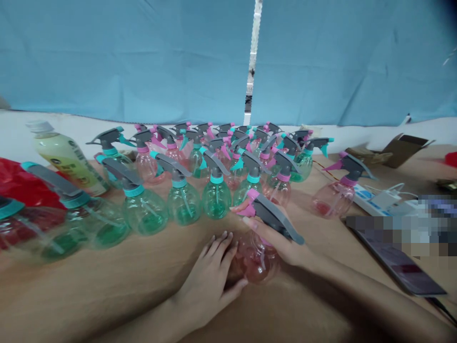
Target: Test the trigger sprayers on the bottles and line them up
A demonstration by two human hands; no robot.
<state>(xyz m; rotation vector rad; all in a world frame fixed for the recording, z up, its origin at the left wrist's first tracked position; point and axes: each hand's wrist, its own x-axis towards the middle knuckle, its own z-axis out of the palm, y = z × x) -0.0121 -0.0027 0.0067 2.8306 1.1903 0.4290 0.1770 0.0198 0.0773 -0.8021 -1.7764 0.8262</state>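
A clear pink spray bottle [257, 259] with a grey and pink trigger head stands on the table in front of me. My right hand [276, 233] is wrapped round its neck, below the trigger head. Beside the bottle's left side, my left hand [214, 271] lies with fingers stretched out, close to the tabletop; whether it touches the bottle I cannot tell. Just beyond my hands is a row of green spray bottles [216, 197] with turquoise collars. Another pink spray bottle [333, 195] stands apart on the right.
More green and pink spray bottles crowd the back. A drink bottle [67, 159] and a red plastic bag [28, 186] are at the left. On the right lie a phone [396, 257], a white power strip [374, 200] and an open cardboard box [402, 150]. Blue cloth covers the wall.
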